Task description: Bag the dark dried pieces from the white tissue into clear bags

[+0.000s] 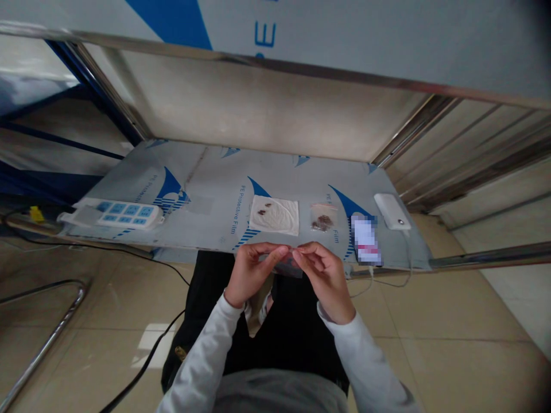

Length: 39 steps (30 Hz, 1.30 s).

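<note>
A small clear plastic bag (289, 268) is pinched along its top edge by both hands, just off the front edge of the shelf. My left hand (257, 272) grips it with thumb and forefinger, and my right hand (325, 278) does the same close beside. Straight beyond them lies a white tissue (279, 217) with several small dark brown pieces (262, 212) on its left part. To its right rests another clear bag (323, 218) holding many brown bits. What the pinched bag contains, if anything, I cannot make out.
A power strip (129, 214) lies at the shelf's left end. At the right are a phone (365, 240) and a white power bank (391, 211) with a cable. An upper shelf (344, 40) overhangs the film-covered lower shelf (206, 201). Black cables (146, 355) run across the floor.
</note>
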Available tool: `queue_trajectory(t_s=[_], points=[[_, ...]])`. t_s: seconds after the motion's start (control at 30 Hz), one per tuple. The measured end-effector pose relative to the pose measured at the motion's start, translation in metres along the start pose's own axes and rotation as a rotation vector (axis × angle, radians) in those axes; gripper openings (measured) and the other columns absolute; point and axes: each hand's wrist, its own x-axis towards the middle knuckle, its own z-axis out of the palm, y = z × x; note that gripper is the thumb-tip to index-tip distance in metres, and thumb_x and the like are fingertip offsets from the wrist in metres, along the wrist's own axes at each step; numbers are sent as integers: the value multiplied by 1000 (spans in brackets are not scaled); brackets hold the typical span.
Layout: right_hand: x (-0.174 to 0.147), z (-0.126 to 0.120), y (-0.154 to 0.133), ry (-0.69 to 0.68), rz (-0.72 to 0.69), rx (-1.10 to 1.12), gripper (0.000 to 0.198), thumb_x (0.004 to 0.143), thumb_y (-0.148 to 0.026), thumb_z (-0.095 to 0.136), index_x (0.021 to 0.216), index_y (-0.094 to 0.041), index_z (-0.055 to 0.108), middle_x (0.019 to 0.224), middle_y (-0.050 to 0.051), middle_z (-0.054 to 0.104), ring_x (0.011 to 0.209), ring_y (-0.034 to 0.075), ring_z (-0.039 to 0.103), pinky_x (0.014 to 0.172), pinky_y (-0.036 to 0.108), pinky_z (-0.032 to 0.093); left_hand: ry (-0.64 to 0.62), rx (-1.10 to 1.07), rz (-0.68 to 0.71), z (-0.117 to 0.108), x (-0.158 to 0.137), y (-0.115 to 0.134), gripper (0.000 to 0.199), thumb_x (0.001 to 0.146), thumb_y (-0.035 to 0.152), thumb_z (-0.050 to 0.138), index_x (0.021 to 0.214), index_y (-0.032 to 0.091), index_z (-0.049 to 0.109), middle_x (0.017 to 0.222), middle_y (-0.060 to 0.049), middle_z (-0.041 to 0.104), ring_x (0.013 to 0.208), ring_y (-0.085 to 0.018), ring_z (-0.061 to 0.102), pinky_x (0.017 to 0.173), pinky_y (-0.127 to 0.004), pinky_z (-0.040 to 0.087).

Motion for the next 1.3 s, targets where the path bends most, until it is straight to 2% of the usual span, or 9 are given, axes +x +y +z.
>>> queue_trajectory(t_s=[0.23,0.43,0.53,0.7,0.87,1.0,1.1,1.23,1.3], points=[[-3,-2,0,-4,43,-5,14,82,-32,66,88,-21,61,84,2,69,82,16,66,77,27,52,43,23,-10,5,3,-9,22,83,34,62,79,18,76,76,-3,75,70,-18,69,70,-25,52],[20,-27,-13,142,19,-34,18,78,-37,69,80,-20,64,74,1,69,57,13,62,52,24,51,46,44,-123,-1,10,-7,49,90,48,43,75,15,76,71,-6,74,72,-19,69,77,-29,50],[68,-66,-17,275,26,-59,26,70,-41,74,83,-19,66,78,2,70,47,9,58,45,22,47,212,69,-137,-27,21,-17,52,88,53,43,83,12,75,75,-9,74,71,-18,68,73,-29,50],[156,-127,8,352,229,-348,23,63,-32,77,70,-13,65,64,5,68,45,11,57,47,25,50,452,288,-152,-93,39,-47,56,85,57,42,92,10,72,80,-12,73,71,-19,66,64,-27,48],[185,-149,39,380,240,-586,15,63,-24,74,66,-13,64,58,6,66,52,17,62,53,30,51,586,792,-182,-148,53,-72,44,84,48,47,99,13,69,89,-11,73,79,-22,66,77,-34,48],[184,-153,43,384,190,-811,15,61,-22,74,71,-14,67,72,10,71,78,25,66,76,36,50,607,1102,-112,-172,72,-90,40,84,37,50,112,11,63,109,-15,67,96,-25,61,87,-36,43],[180,-152,41,379,128,-947,28,61,-24,74,86,-12,68,86,15,71,99,31,61,90,42,42,536,1274,-102,-176,85,-101,45,84,33,49,121,8,56,126,-19,58,114,-30,51,93,-39,37],[163,-144,36,353,-111,-1254,41,74,-35,63,106,-10,64,95,18,67,101,31,58,91,43,41,502,1316,-146,-172,91,-110,38,85,34,48,112,10,60,127,-19,57,115,-33,48,90,-43,33],[146,-135,29,340,-249,-1288,40,78,-37,57,107,-11,64,93,16,66,93,28,59,87,42,43,505,1315,-153,-170,90,-111,35,86,34,46,106,12,64,123,-17,61,114,-33,47,90,-43,31]])
